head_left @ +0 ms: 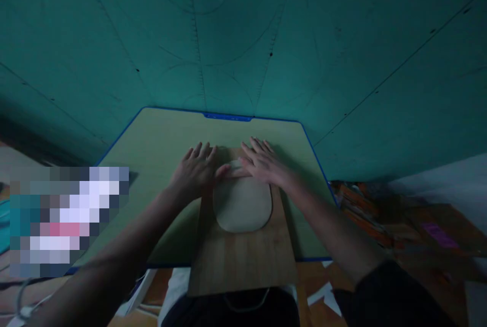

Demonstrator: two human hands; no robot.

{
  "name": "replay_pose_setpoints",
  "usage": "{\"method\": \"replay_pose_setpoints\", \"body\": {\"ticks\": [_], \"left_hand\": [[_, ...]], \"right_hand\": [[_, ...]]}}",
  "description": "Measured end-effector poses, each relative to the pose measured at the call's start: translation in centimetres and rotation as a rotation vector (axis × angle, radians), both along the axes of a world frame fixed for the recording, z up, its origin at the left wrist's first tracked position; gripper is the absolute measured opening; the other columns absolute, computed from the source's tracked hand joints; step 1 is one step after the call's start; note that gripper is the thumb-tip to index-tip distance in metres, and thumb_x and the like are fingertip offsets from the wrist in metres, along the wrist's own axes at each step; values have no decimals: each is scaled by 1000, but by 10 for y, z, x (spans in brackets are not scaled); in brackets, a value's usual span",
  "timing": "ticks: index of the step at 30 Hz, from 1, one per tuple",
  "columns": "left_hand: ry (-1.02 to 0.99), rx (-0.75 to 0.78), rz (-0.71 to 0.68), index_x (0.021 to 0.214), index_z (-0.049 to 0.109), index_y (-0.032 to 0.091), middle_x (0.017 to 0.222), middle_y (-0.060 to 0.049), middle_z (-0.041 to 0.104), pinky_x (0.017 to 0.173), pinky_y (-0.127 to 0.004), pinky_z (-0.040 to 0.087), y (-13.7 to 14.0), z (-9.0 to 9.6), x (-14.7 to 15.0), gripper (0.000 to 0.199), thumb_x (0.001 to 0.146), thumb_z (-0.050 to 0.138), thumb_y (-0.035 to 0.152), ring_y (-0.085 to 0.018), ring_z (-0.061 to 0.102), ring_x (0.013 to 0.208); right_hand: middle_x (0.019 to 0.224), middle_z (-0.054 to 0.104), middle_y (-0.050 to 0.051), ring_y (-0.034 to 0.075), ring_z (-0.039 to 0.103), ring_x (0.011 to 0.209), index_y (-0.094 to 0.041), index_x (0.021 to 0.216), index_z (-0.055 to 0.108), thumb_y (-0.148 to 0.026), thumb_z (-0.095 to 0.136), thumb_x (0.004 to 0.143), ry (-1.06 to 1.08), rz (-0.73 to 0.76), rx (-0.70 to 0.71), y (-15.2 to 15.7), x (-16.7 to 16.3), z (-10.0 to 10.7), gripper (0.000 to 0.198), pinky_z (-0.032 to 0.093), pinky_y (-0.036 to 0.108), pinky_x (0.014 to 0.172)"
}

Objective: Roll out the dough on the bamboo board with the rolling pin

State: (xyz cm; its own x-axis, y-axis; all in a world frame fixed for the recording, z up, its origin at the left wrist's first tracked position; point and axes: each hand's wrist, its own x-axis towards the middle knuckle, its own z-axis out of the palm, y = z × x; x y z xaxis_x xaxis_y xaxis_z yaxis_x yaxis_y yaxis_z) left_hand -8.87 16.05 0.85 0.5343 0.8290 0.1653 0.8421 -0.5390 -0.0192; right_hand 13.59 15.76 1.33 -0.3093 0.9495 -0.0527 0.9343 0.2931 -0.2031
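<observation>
A wooden board (pixel 243 261) lies lengthwise in front of me, its near end reaching past the table edge. On it rests a pale, flat, rounded-square piece (pixel 243 205) that looks smooth; its material is unclear. My left hand (pixel 198 167) lies palm down at the upper left of this piece, fingers spread, thumb pointing inward. Opposite it, my right hand (pixel 261 160) is flat with fingers apart, over the piece's upper right edge. Between the thumbs a small whitish part shows at the far edge; the hands partly cover it, and I cannot tell what it is.
The board sits on a pale table (pixel 152 139) with a blue rim. A green wall (pixel 243 38) rises right behind it. Stacked cardboard (pixel 369 210) and a box (pixel 441 225) stand at the right. A blurred-out patch (pixel 72 220) covers the left side. Paper scraps (pixel 325 296) lie on the floor.
</observation>
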Motion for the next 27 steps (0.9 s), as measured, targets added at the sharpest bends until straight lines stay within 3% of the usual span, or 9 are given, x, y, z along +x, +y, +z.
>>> {"method": "replay_pose_setpoints", "body": {"ticks": [3, 6, 11, 15, 20, 23, 27], "left_hand": [[-43, 34, -40, 145, 48, 3, 146, -25, 54, 110, -54, 42, -11, -3, -2, 73, 105, 24, 59, -39, 47, 140], [-87, 78, -74, 144, 49, 3, 145, -25, 55, 111, -54, 41, -43, -6, -7, 81, 102, 18, 66, -40, 48, 139], [-142, 175, -113, 145, 44, 3, 140, -25, 59, 113, -54, 38, -94, -11, -15, 80, 101, 23, 67, -39, 52, 134], [-161, 218, -147, 146, 41, 5, 137, -23, 62, 106, -50, 44, -115, -15, -29, 70, 104, 27, 59, -35, 59, 127], [-174, 223, -49, 145, 46, 6, 132, -23, 65, 101, -52, 48, -109, -22, -58, 62, 104, 28, 50, -37, 60, 125], [-189, 190, 6, 135, 57, 7, 123, -23, 69, 98, -54, 50, -92, -20, -69, 62, 104, 26, 52, -39, 61, 122], [-192, 73, 73, 114, 67, 12, 113, -21, 72, 93, -53, 55, -68, -6, -66, 64, 105, 19, 52, -37, 66, 113]], "right_hand": [[165, 27, 17, 33, 20, 154, -11, 156, 38, -54, 29, 105, -4, 31, 5, -11, 0, 1, 67, 17, 55, 125], [163, 31, 20, 32, 25, 153, -6, 155, 37, -50, 33, 105, -13, 91, 75, -46, -3, 4, 67, 21, 52, 125], [161, 33, 24, 34, 32, 150, 1, 154, 35, -41, 47, 99, -38, 157, 160, -104, -7, 6, 70, 27, 51, 124], [162, 32, 24, 34, 30, 151, 1, 154, 34, -33, 47, 98, -48, 206, 194, -120, -10, 5, 67, 27, 52, 124], [160, 40, 17, 27, 34, 149, -6, 153, 40, -33, 40, 102, -14, 330, 174, -83, -32, 9, 58, 23, 47, 126], [157, 47, 11, 22, 39, 146, -16, 150, 47, -30, 38, 103, 0, 228, 154, -38, -50, 10, 50, 25, 43, 124], [153, 51, 12, 26, 43, 143, -17, 142, 56, -29, 32, 105, -21, 97, 113, 12, -68, 11, 46, 31, 49, 120]]}}
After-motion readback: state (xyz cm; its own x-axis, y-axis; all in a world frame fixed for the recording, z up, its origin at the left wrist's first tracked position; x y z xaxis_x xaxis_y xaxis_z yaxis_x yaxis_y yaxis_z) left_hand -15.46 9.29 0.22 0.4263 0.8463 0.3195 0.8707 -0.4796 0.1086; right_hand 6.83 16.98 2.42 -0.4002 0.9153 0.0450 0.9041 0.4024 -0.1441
